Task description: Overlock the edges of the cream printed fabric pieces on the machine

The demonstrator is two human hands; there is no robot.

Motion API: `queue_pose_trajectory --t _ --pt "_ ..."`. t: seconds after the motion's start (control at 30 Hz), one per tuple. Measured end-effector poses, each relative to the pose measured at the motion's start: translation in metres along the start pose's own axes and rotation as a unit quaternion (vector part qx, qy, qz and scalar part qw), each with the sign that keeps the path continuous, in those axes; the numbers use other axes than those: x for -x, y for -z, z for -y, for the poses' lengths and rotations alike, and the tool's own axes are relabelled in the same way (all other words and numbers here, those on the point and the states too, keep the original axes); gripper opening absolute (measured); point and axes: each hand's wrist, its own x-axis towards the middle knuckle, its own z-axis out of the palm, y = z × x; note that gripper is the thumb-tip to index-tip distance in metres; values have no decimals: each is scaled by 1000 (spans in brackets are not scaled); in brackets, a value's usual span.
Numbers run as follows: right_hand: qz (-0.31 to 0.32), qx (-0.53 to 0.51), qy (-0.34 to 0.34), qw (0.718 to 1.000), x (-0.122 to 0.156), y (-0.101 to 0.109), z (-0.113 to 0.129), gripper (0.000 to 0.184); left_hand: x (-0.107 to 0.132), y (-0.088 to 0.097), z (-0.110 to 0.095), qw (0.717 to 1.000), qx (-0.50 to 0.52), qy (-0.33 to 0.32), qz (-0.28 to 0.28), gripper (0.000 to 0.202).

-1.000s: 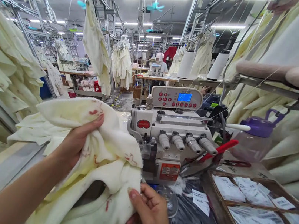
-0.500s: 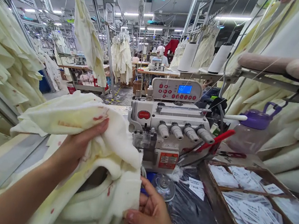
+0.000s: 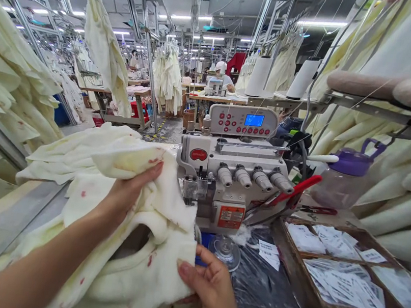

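Observation:
A cream fleece garment piece [image 3: 169, 267] with small reddish marks spreads over the sewing table's left side. My left hand [image 3: 127, 196] grips a fold of it, thumb on top, just left of the machine head. At the fabric's right edge, my right hand [image 3: 207, 283] pinches the cloth between thumb and fingers. A dark oval opening shows in the fabric between the hands. Directly beyond stands a white overlock sewing machine [image 3: 235, 163] with a lit blue display; the fabric edge lies close to its presser foot area, and I cannot tell whether they touch.
On the right, a divided brown box [image 3: 314, 255] holds white labels. Two loose labels [image 3: 269, 256] lie beside a clear round dish [image 3: 227, 254]. A purple-lidded jug [image 3: 344, 177] stands behind red-handled snips [image 3: 318, 210]. Thread cones [image 3: 259, 77] rise behind the machine; garments hang on both sides.
My left hand has moved right and slightly up with its fold, toward the machine. My right thumb now lies higher on the fabric edge, and the cloth there is flatter.

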Motion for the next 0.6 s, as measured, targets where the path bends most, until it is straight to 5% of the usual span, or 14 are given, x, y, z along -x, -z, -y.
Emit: queue_pose_trajectory --t 0.17,0.3,0.5,0.6 --pt "-42 -17 20 999 -6 -5 -6 47 -5 -4 2 1000 -1 -12 -4 48" --pt "-46 -38 31 998 -8 -7 -6 58 -7 -4 4 1000 -5 -10 6 48" --pt "36 -31 -1 999 -1 -8 0 68 -12 -2 8 1000 6 1 15 48" --pt "-12 -30 28 999 -9 -10 1 50 -13 -3 8 1000 15 3 17 48"
